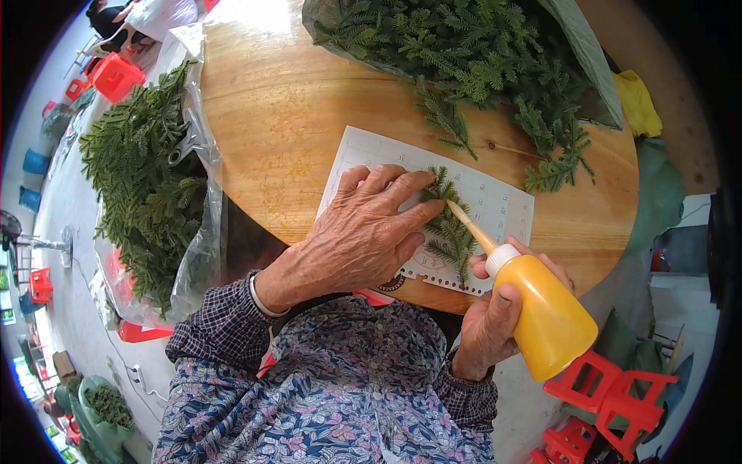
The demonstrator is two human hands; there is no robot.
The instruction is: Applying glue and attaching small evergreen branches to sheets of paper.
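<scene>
A small green artificial fir sprig (450,228) lies on a white printed calendar sheet (363,147) at the table's near edge. Over the sheet, my left hand (363,224) is spread, palm down, its fingertips touching the sprig's left side. My right hand (495,317) is wrapped around a yellow squeeze bottle (549,313) with a white collar and a long, tapered nozzle. The bottle tilts so that its nozzle tip meets the upper part of the sprig. Whether any liquid comes out is too small to tell.
An open bag (610,85) spills fir sprigs (464,46) over the far side of the round wooden table (263,100). On the left, another clear plastic bag (209,232) holds more greenery (147,178). Red stools (618,394) stand at the lower right; a person (116,19) sits far left.
</scene>
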